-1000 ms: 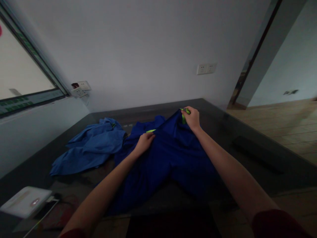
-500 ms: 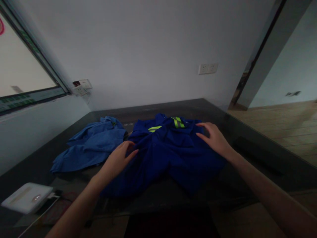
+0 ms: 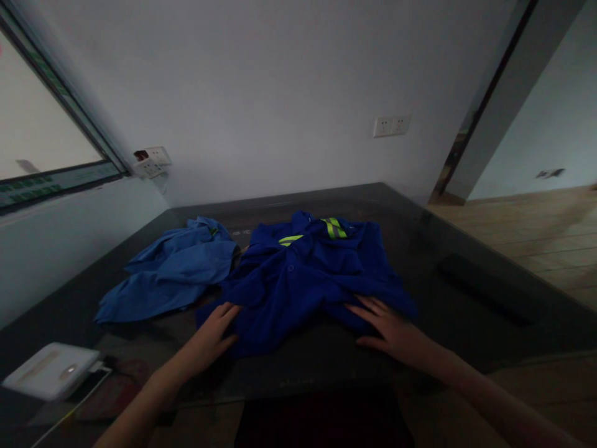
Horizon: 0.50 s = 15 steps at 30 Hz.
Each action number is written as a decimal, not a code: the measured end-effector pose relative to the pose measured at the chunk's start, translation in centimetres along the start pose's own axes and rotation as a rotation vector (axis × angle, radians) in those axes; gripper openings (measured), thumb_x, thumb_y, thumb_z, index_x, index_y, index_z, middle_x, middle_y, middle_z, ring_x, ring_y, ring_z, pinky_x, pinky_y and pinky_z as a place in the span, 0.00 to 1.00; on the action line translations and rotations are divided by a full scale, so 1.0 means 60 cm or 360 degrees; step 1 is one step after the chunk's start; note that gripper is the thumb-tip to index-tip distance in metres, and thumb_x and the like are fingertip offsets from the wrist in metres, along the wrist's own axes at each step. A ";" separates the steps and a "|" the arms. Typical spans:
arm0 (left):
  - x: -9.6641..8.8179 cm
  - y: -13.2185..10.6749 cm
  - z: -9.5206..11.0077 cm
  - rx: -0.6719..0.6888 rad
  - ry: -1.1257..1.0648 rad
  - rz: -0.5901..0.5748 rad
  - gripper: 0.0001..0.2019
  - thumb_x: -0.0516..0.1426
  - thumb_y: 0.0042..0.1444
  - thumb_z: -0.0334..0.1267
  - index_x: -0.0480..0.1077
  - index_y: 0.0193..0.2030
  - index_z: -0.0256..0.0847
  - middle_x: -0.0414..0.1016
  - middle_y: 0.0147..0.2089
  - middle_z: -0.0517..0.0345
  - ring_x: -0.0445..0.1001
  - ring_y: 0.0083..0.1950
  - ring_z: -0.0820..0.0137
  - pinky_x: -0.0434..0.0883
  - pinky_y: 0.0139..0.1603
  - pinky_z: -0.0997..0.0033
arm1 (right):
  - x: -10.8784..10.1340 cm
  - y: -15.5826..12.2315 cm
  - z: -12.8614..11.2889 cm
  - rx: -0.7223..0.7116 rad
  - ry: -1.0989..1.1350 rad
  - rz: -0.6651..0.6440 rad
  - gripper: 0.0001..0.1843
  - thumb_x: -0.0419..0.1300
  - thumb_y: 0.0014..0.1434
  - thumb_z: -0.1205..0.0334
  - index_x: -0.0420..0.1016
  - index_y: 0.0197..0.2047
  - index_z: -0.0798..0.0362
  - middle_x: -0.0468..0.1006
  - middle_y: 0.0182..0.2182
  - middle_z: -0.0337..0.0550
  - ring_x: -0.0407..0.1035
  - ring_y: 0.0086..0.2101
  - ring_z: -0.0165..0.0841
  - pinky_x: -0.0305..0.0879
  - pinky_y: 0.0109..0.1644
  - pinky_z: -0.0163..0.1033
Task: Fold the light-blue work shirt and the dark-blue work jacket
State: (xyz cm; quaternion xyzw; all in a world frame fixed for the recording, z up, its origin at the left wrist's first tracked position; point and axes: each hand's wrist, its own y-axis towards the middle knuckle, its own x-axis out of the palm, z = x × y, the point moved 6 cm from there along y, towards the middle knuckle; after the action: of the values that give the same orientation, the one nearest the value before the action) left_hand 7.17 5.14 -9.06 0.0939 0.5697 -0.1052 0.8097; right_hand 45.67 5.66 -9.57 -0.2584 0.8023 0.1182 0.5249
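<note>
Dim room, head view. A dark blue garment (image 3: 308, 280) lay spread on the dark surface (image 3: 466, 298), roughly centred in front of the person. Its long axis ran away from the person toward the wall. The end with the yellow-green reflective stripes (image 3: 333, 228) was farthest off and the rumpled lower edge was nearest.

Both hands sat at that near edge, with the garment lying straight ahead of the fingertips.
- The left hand (image 3: 212, 339) was at the near-left corner, palm down. Its fingers (image 3: 228, 311) were loosely extended, tips touching the cloth edge, nothing gripped.
- The right hand (image 3: 396, 333) was at the near-right part, flat on the surface. Its fingers (image 3: 368, 306) were spread wide, tips on or just at the fabric edge; exact contact was hard to tell in the low light. It pinched nothing.
- Neither hand was clearly nearer; each covered its own side of the hem.

A lighter blue garment (image 3: 172, 274) lay crumpled just left of the dark one. The two touched or slightly overlapped near the far-left side, well ahead of the left hand.

A white box-like device (image 3: 49, 370) with a cable sat at the near-left corner of the surface, apart from both hands. A wall socket pair (image 3: 390, 126) showed on the back wall and a power strip (image 3: 150, 163) hung near the window (image 3: 37, 143).
</note>
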 end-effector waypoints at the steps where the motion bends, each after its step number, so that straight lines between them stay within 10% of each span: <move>1: 0.004 0.017 -0.005 -0.0014 -0.0008 0.0037 0.24 0.53 0.50 0.35 0.67 0.56 0.40 0.68 0.59 0.48 0.66 0.61 0.58 0.63 0.62 0.56 | -0.005 0.012 0.009 -0.0006 0.0014 -0.0003 0.37 0.50 0.58 0.36 0.57 0.66 0.44 0.52 0.67 0.48 0.47 0.64 0.48 0.45 0.65 0.57; 15: -0.056 0.290 -0.080 -0.0360 -0.0283 0.0536 0.13 0.48 0.56 0.35 0.71 0.43 0.39 0.78 0.44 0.49 0.74 0.48 0.59 0.68 0.50 0.61 | -0.109 0.275 0.135 -0.0351 0.0272 0.0393 0.20 0.52 0.60 0.52 0.76 0.47 0.54 0.77 0.48 0.50 0.69 0.50 0.43 0.61 0.57 0.49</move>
State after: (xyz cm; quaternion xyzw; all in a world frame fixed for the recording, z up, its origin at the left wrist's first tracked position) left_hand 6.58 23.35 -6.94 0.0867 0.4805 0.0881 0.8682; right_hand 45.13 25.13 -8.43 -0.2232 0.8518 0.2466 0.4047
